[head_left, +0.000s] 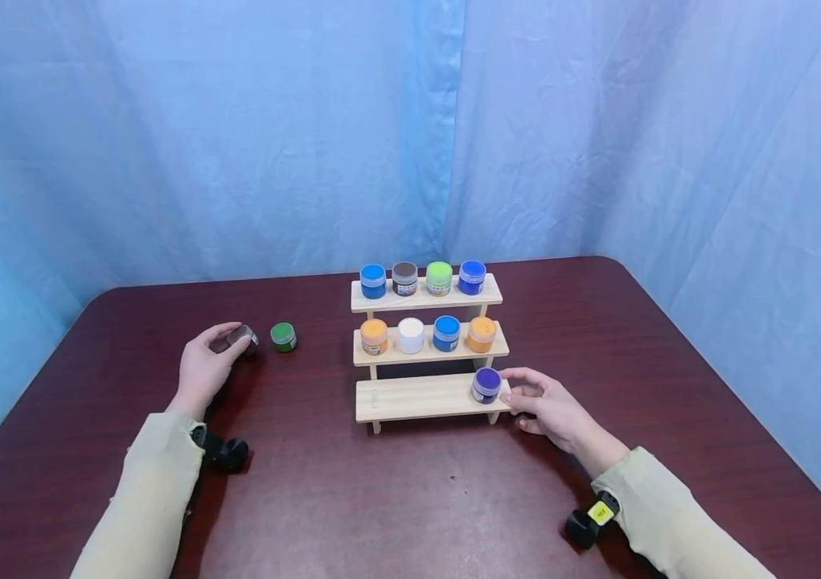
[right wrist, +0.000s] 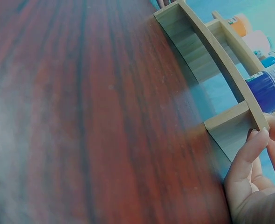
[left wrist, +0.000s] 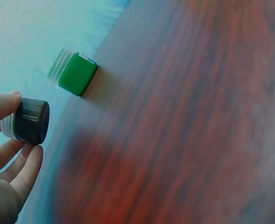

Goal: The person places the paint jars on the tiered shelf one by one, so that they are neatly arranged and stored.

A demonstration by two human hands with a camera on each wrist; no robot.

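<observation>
My left hand (head_left: 203,366) pinches a dark brown paint jar (left wrist: 32,120) between thumb and fingers at the left of the table. Just right of it stands a green paint jar (head_left: 283,338), upright with a clear lid. A three-step wooden display rack (head_left: 417,400) stands in the middle. My right hand (head_left: 543,408) has its thumb and fingers around the right end of the bottom step. Close beside those fingertips, a purple paint jar (head_left: 486,386) sits on that step; in the right wrist view the thumb tip meets the board's corner (right wrist: 261,122).
Orange (head_left: 374,338), white (head_left: 411,336), blue (head_left: 446,334) and another orange jar (head_left: 481,334) line the middle step. The top step bears blue (head_left: 373,281), brown (head_left: 404,279), light green (head_left: 439,279) and dark blue jars (head_left: 471,278). Blue curtains (head_left: 272,145) hang behind the table (head_left: 323,498).
</observation>
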